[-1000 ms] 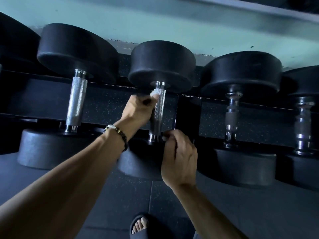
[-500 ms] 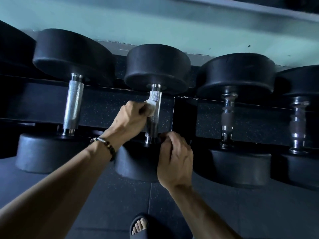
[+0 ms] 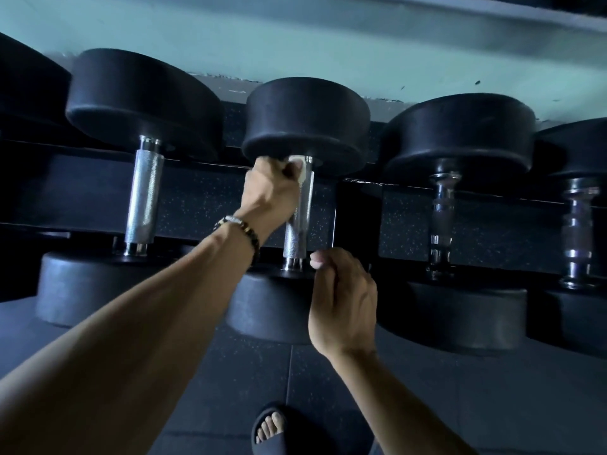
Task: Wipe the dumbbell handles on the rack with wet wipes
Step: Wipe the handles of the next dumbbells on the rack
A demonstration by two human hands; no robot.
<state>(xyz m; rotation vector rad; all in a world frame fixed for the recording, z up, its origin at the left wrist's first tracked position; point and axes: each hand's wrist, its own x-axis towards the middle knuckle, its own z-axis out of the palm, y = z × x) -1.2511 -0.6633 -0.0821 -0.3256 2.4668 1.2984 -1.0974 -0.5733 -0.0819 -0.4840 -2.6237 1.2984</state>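
Below, dark speckled floor [image 3: 492, 405]; left hand [image 3: 267, 188] grips wet wipe [image 3: 300, 167], right hand [image 3: 343, 300] clenched, holding nothing

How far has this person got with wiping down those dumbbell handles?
Done: nothing shows for certain; no handle looks visibly wet or wiped. In hand: the left hand presses a white wipe against the top of the middle handle, while the right hand hovers by its lower end, holding nothing visible. Left: possibly the left handle and the two right handles.
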